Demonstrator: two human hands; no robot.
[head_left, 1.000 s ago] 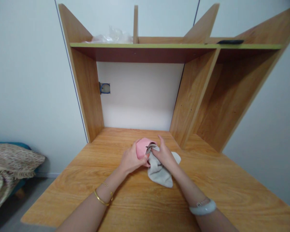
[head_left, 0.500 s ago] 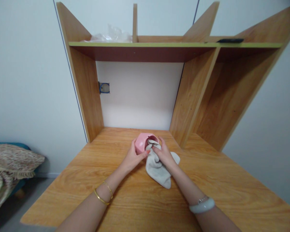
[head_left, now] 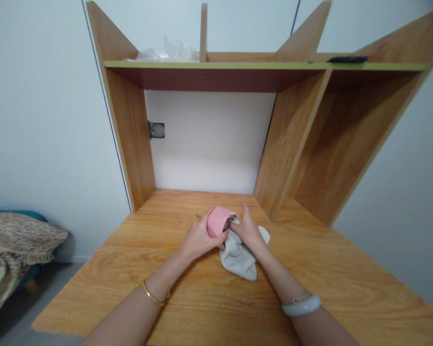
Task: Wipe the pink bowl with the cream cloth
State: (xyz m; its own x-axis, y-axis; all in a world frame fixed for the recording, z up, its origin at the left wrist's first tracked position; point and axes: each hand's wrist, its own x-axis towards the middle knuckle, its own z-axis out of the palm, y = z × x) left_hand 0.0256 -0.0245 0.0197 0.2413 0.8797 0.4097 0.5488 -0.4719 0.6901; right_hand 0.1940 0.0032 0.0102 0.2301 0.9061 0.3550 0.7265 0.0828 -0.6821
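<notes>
A pink faceted pot (head_left: 218, 221) lies tipped over the desk, its opening facing right toward my other hand. My left hand (head_left: 202, 238) is wrapped round its near left side, thumb by the rim. At the opening, my right hand (head_left: 248, 232) grips a pale grey cloth (head_left: 238, 259) and presses part of it inside; some of its fingers are hidden in the pot. The rest of the cloth hangs below my right hand onto the desk, with one corner showing beyond the wrist.
The wooden desk (head_left: 130, 283) carries a hutch with a shelf (head_left: 216, 66). On that shelf lie a clear plastic bag (head_left: 169, 50) and a flat black object (head_left: 347, 59). An open wall box (head_left: 157, 130) shows blue wire. A patterned throw (head_left: 18, 240) covers furniture at left.
The pot has shifted slightly right and down, and its opening has turned further to the right. My right hand has its index finger raised away from the rim.
</notes>
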